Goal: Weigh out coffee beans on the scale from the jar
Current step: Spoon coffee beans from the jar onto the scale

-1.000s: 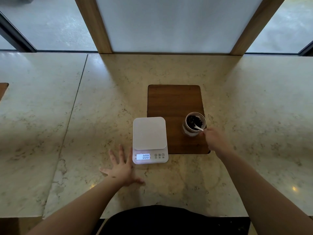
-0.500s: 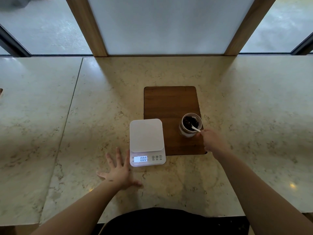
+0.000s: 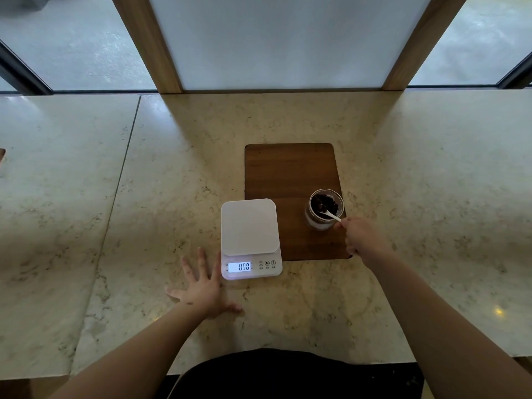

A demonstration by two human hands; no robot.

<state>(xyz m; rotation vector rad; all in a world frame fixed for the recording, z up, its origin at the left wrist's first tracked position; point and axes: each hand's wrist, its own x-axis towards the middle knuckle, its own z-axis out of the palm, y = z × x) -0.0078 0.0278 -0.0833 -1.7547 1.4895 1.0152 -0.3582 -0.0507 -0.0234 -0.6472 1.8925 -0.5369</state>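
A white digital scale (image 3: 249, 229) sits on the marble counter, its platform bare and its lit display reading 0.00. To its right an open glass jar (image 3: 324, 209) of dark coffee beans stands on a wooden board (image 3: 288, 174). A white spoon (image 3: 332, 216) leans in the jar, its bowl among the beans. My right hand (image 3: 363, 239) pinches the spoon's handle just in front of the jar. My left hand (image 3: 201, 286) lies flat on the counter with fingers spread, touching the scale's front left corner.
The marble counter (image 3: 144, 226) runs wide to both sides, with a seam on the left. Wooden posts (image 3: 149, 44) and window panels rise behind it. A small wooden edge (image 3: 2, 156) shows at the far left.
My hands, the spoon and the jar keep their places relative to each other. Only the camera view has shifted slightly.
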